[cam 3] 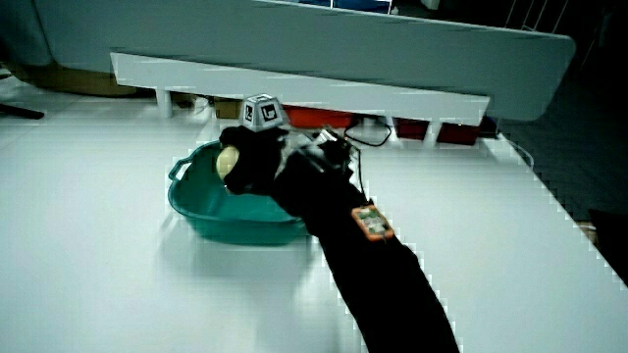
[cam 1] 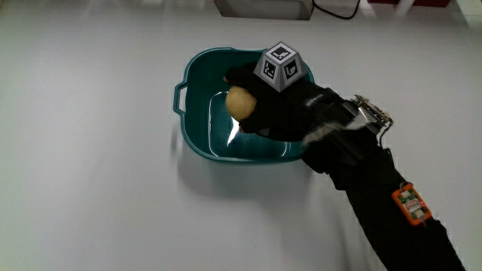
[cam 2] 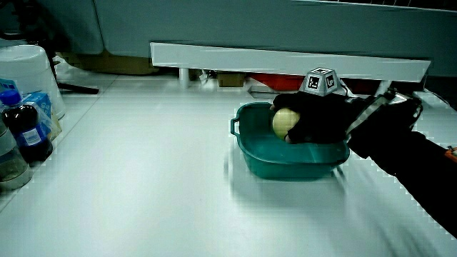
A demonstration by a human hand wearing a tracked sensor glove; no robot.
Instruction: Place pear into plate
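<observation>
Forearm (cam 1: 376, 196) reaches across bench (cam 1: 90, 188); hands (cam 1: 275, 105) curl round pear (cam 1: 241, 102), holding it just above teal plate (cam 1: 197, 143) interior, likely poised low for a gentle release.

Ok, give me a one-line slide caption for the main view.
Gloved hand holds the pear over the teal plate on the white table.

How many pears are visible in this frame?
1. The pale yellow pear is held in the black-gloved hand over the teal plastic plate; the hand might hide others.
</observation>
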